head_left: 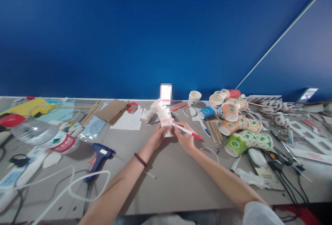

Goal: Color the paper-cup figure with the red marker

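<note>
While your left hand (157, 136) grips a partly hidden cup (169, 132), your right hand (184, 139) grips a marker (187, 131); bottle label (62, 141) unreadable.

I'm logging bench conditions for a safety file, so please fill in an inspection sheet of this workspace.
Surface: grey table, bare in front between the forearms, crowded at both sides.
Job's things: white paper cup with red pattern; red-and-white pen.
Clutter: plastic bottle lying tilted and blue glue gun at left; patterned cups heaped at right, wooden sticks beside them.
Hands: left hand grips the cup; right hand holds the pen at it; tip contact unclear.
Cables: white cord looped at left; black cables at right.
Surroundings: blue wall behind.
</note>
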Tool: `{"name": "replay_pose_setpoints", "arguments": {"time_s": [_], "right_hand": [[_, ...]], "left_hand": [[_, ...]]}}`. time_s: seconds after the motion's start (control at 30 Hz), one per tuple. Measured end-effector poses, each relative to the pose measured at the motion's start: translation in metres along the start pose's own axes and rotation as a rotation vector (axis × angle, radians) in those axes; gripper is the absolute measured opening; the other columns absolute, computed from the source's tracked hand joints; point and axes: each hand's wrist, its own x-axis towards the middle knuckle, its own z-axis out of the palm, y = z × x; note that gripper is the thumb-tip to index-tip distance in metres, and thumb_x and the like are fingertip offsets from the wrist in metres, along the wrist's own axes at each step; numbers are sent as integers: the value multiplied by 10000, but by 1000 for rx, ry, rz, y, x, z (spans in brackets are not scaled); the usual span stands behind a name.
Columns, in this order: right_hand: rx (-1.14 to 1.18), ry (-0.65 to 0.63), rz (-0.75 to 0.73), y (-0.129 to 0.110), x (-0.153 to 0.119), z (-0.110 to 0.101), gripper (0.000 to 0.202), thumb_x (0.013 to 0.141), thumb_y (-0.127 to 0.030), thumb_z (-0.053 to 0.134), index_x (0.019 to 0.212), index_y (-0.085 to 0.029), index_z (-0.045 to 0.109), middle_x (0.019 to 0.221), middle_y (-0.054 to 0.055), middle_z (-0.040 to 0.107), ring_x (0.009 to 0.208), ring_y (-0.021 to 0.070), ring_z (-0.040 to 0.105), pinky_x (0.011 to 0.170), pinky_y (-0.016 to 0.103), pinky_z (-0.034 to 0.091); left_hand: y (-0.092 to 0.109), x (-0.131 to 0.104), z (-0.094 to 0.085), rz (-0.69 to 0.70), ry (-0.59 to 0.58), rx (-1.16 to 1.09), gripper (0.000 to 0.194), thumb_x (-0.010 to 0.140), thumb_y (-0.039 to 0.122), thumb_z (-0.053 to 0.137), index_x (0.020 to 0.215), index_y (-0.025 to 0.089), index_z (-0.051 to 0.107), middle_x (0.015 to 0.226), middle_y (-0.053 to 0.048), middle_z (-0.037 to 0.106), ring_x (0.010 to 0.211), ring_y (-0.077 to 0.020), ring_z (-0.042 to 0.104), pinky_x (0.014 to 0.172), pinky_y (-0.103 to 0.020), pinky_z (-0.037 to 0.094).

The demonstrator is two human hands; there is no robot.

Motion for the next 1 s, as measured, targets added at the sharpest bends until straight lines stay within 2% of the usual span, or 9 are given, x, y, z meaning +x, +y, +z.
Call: {"name": "replay_pose_setpoints", "arguments": {"time_s": [0.37,0.67,0.87,1.0], "right_hand": [[-14,30,10,0,1,1,103,845,-313,628,847,-235,695,782,29,759,709,210,701,700,356,577],[6,29,8,0,0,2,100,855,-309,626,855,-236,695,803,29,759,723,206,702,701,348,578],[33,28,-19,0,1,-1,136,891,-345,610,881,-228,679,820,39,740,748,207,694,715,354,576],[27,30,-27,0,0,-2,144,900,-357,604,892,-230,670,824,41,733,748,207,690,717,359,577]], "left_hand": [[0,0,1,4,9,27,408,703,273,782,1095,189,706,1093,-93,743,1006,-262,684,907,-389,530],[3,-2,1,-20,12,34,445,697,265,786,1126,176,706,1099,-106,735,1046,-298,675,894,-405,542],[0,0,-1,16,4,12,427,698,280,779,1103,155,721,1085,-118,744,969,-259,687,856,-364,550],[-2,1,-2,-8,17,51,465,701,299,810,1137,168,715,1044,-104,745,947,-253,688,830,-360,549]]}}
